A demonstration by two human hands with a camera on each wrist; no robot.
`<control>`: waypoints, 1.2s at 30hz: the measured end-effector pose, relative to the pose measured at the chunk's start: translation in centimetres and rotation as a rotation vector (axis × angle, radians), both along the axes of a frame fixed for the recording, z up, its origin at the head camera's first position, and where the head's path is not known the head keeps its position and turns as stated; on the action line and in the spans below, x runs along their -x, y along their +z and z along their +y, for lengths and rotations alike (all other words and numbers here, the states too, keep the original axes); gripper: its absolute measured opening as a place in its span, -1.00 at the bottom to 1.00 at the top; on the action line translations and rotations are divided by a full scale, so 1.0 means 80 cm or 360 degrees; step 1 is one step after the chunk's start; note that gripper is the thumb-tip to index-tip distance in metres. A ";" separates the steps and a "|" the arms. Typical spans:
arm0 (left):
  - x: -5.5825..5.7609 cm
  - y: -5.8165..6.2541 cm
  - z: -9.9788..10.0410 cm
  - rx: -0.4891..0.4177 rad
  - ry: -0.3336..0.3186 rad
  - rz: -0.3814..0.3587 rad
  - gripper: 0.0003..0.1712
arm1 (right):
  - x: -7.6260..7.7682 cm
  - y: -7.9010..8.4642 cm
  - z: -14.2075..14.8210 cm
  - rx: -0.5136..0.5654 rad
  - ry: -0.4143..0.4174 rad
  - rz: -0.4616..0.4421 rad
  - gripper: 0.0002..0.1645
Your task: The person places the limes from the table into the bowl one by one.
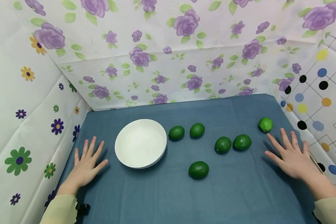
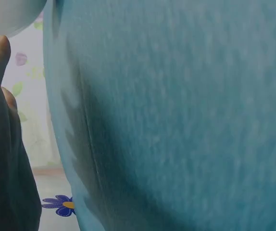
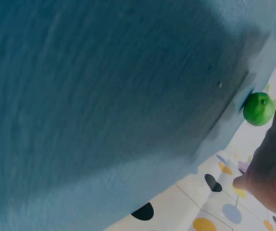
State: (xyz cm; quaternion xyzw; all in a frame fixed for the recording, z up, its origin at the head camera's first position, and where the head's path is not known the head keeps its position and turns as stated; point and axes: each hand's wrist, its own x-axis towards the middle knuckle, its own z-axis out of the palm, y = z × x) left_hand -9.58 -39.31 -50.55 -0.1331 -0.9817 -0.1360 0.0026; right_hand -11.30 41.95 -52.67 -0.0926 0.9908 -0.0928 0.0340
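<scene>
My left hand (image 1: 85, 168) is spread over the left side of the table, fingers straight and holding nothing. Just right of it stands a white bowl (image 1: 141, 143) with nothing inside. On the right side my right hand (image 1: 296, 160) is spread too, with nothing in it. The nearest thing to its fingertips is a bright green lime (image 1: 265, 124). Between bowl and right hand lie darker green limes: a pair (image 1: 176, 133) beside the bowl, another pair (image 1: 222, 145) farther right, and a single lime (image 1: 198, 170) nearer the front. In the right wrist view the bright lime (image 3: 258, 109) shows beyond the hand.
A blue cloth (image 1: 156, 193) covers the table. Behind it hangs a white sheet with purple roses (image 1: 194, 82). A flower-print sheet (image 1: 19, 158) borders the left side, and a dotted sheet (image 1: 324, 115) borders the right. A small black object (image 1: 83, 209) sits by the left sleeve.
</scene>
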 end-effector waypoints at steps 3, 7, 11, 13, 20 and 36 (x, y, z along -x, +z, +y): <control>-0.002 0.000 0.004 -0.0072 -0.0025 0.0049 -0.01 | 0.001 -0.003 -0.001 0.0063 0.0002 0.0012 0.00; -0.002 0.000 0.012 -0.0180 -0.0051 0.0163 -0.03 | 0.001 -0.001 -0.001 0.0144 0.0006 0.0042 -0.03; -0.005 0.004 0.022 -0.0287 -0.0079 0.0297 -0.09 | 0.002 0.003 -0.001 0.0242 0.0003 0.0070 -0.06; -0.006 0.007 0.028 -0.0344 -0.0087 0.0365 -0.12 | 0.002 0.006 -0.001 0.0281 -0.0013 0.0081 -0.07; -0.014 0.015 0.051 -0.0595 -0.0108 0.0563 -0.18 | 0.000 0.017 -0.004 0.0363 -0.0063 0.0087 -0.09; -0.010 -0.007 0.085 -0.0898 -0.0368 0.0699 -0.40 | 0.010 0.040 -0.025 0.0438 -0.0165 0.0123 -0.15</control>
